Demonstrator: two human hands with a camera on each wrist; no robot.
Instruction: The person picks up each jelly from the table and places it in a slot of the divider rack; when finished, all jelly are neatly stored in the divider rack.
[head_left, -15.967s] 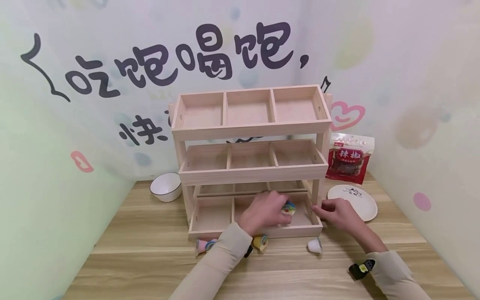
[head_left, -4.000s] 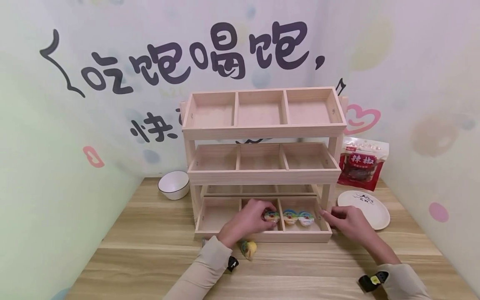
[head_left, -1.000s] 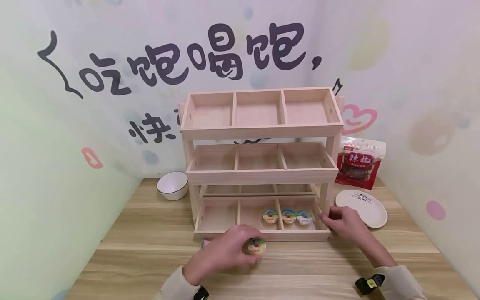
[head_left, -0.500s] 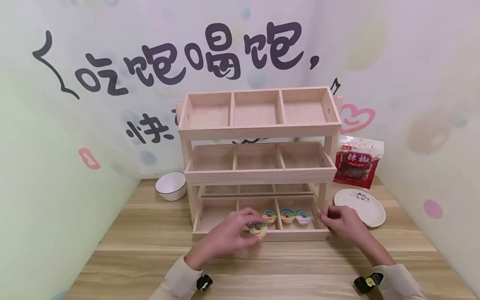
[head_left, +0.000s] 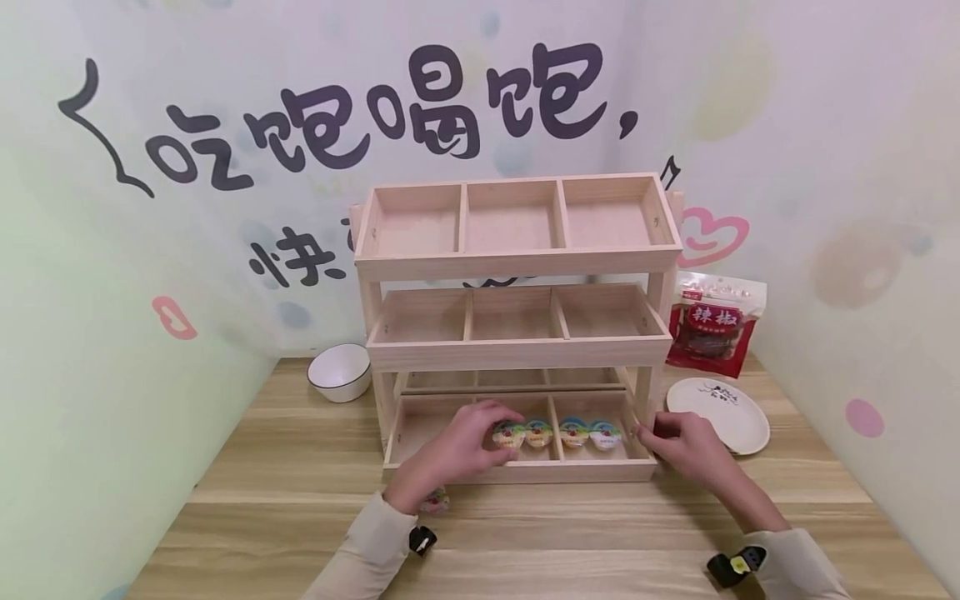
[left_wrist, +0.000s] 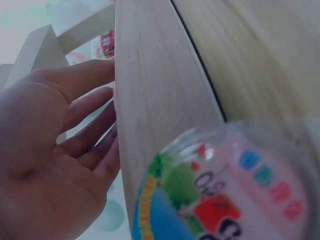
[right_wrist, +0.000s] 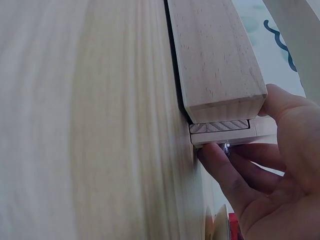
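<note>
My left hand [head_left: 468,442] reaches into the middle compartment of the lowest tray of a three-tier wooden rack [head_left: 517,473]. It pinches a jelly cup [head_left: 508,434] with a printed lid; in the left wrist view the rack's front board hides this cup. Right beside it sits another jelly cup [head_left: 537,434]. Two more, a yellowish jelly cup [head_left: 573,433] and a white jelly cup [head_left: 605,436], lie in the right compartment. On the table below my left wrist is a pink jelly cup [left_wrist: 240,192]. My right hand [head_left: 686,446] grips the lowest tray's right end, thumb in front.
The rack's two upper trays [head_left: 517,267] have three bare compartments each. A white bowl [head_left: 339,372] stands left of the rack. To the right are a white plate [head_left: 742,421] and a red chilli bag [head_left: 712,325] leaning near the wall.
Over the earlier frames, jelly cups went from the table into the right and middle compartments. Lately my left hand picked up another from the table and brought it into the middle one; my right hand stayed.
</note>
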